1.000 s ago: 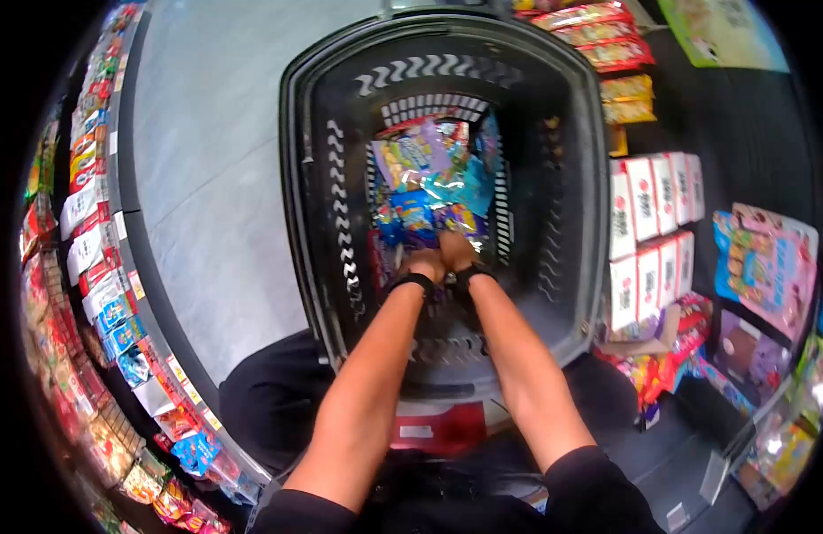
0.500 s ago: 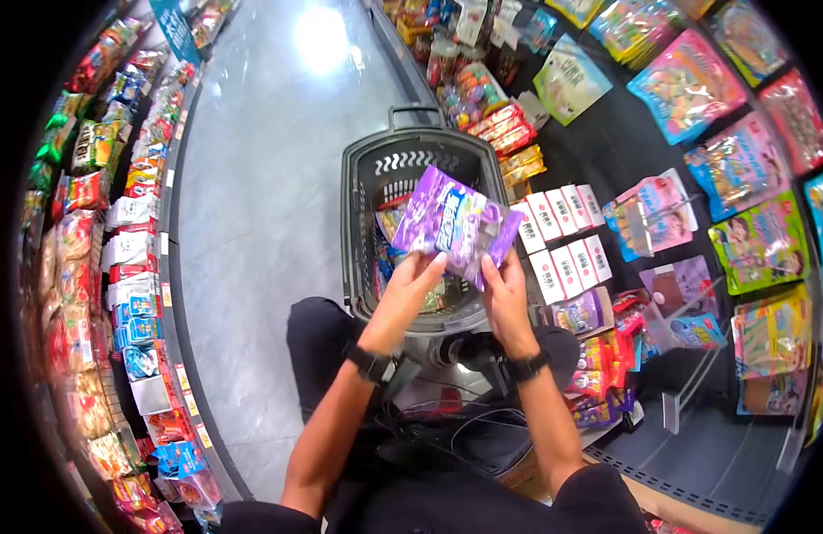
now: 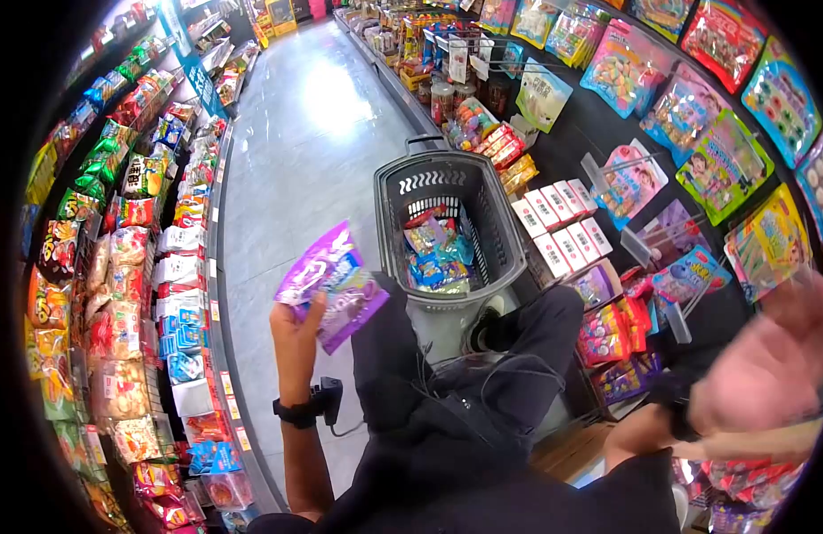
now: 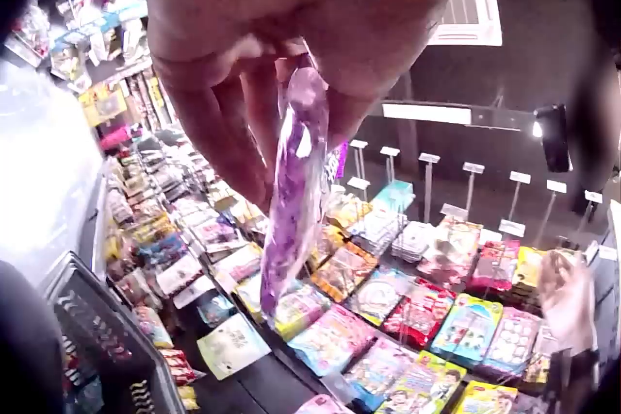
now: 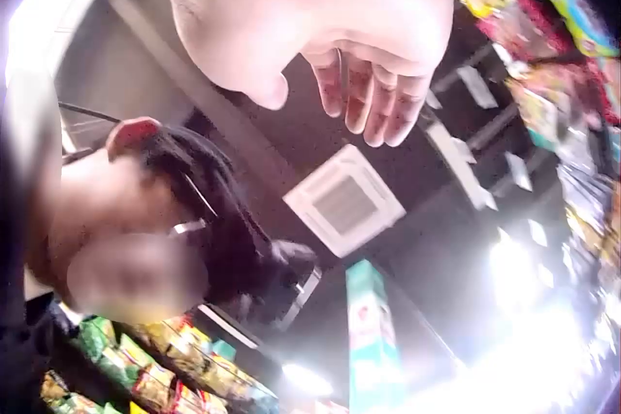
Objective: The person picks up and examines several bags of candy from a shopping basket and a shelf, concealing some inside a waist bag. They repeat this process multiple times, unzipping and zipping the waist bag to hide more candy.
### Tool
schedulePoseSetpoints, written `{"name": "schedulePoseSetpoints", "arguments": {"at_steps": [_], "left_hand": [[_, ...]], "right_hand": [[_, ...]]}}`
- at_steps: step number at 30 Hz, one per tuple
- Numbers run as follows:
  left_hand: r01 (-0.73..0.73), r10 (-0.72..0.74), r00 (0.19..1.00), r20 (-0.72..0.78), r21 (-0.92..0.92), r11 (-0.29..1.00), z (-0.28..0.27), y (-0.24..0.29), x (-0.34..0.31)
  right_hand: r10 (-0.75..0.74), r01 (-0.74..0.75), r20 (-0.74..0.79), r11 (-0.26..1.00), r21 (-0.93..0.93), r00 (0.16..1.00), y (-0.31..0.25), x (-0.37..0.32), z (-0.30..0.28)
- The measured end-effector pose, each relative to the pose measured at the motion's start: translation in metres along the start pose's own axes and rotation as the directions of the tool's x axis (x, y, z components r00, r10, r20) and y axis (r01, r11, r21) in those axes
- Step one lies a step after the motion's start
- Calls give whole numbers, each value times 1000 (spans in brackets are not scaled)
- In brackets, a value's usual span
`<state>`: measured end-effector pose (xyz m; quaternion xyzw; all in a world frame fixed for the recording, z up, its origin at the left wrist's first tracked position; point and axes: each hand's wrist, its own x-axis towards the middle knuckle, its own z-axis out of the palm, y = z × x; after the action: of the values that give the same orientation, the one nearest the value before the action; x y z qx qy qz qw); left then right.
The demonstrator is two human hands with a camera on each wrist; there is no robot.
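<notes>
My left hand (image 3: 297,343) pinches a purple candy bag (image 3: 340,298) by its lower edge, left of the basket in the head view. In the left wrist view the bag (image 4: 296,191) appears edge-on below the left hand (image 4: 291,35), between thumb and fingers. My right hand (image 3: 767,356) is raised at the far right, blurred, in front of the hanging bags. The right wrist view shows this hand (image 5: 330,26) holding nothing, its fingers loosely bent. A black basket (image 3: 500,191) stands on the floor with several coloured bags (image 3: 440,258) inside.
Shelves of snack bags (image 3: 126,267) line the left side. On the right are hanging candy bags (image 3: 723,165), white boxes (image 3: 554,214) and clear hook tags. The person's bent knees (image 3: 536,329) are just below the basket, with a cable (image 3: 482,383) across the lap.
The left hand has carried the purple bag left, away from above the basket. The right hand has let go of it and swung out to the right. The head view now reaches farther down the aisle.
</notes>
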<state>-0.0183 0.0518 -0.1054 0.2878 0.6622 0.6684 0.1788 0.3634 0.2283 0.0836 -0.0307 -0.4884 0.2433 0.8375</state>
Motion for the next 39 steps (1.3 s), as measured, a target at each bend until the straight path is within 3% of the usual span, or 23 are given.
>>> {"name": "schedulePoseSetpoints", "arguments": {"at_steps": [1,3,6,8,11,15,22,26,28,29,30,32,33,35,37,39], "left_hand": [[2,-4,997,-74,-26,1000,-7,-5,-3],[35,-37,992,-121,-20,999,-24,-16,-14],[64,-77,990,-119,-113,992,-23,-21,-23],[81,-102,989,-102,-195,977,-16,-25,-23],[66,-70,995,-65,-62,996,-7,-27,-27],[104,-90,993,72,-228,968,16,-21,-33],[205,-159,969,190,-251,946,51,0,-36],[296,-211,938,275,-318,901,59,11,-36],[335,-229,919,322,-329,883,63,9,-31],[358,-241,906,347,-329,874,63,7,-29],[380,-252,893,372,-327,865,64,5,-26],[415,-272,874,403,-328,849,63,7,-18],[437,-284,860,425,-324,839,62,8,-15],[452,-292,849,440,-320,833,62,5,-7],[428,-280,857,433,-292,856,62,-2,-4],[425,-317,866,387,-236,874,61,-3,-4]], "right_hand": [[-71,68,157,997,24,985,-23,15,8],[-211,185,451,978,102,867,-64,41,27],[-225,198,587,974,112,778,-65,46,44],[-197,162,612,980,112,766,-46,36,49],[-168,114,624,986,126,763,-25,24,55],[-142,68,631,988,139,763,-9,14,63],[-83,-13,639,989,145,765,14,1,68],[21,-115,609,987,116,793,37,-22,70],[165,-234,558,971,54,813,56,-49,64],[310,-352,563,935,-36,766,68,-69,62],[487,-480,588,858,-183,646,80,-93,60],[753,-612,612,608,-506,243,100,-142,61],[821,-696,562,465,-547,107,105,-166,63],[858,-857,506,192,-478,-90,117,-206,52],[852,-889,491,71,-453,-181,124,-220,51],[890,-892,442,104,-439,-114,128,-238,49]]}}
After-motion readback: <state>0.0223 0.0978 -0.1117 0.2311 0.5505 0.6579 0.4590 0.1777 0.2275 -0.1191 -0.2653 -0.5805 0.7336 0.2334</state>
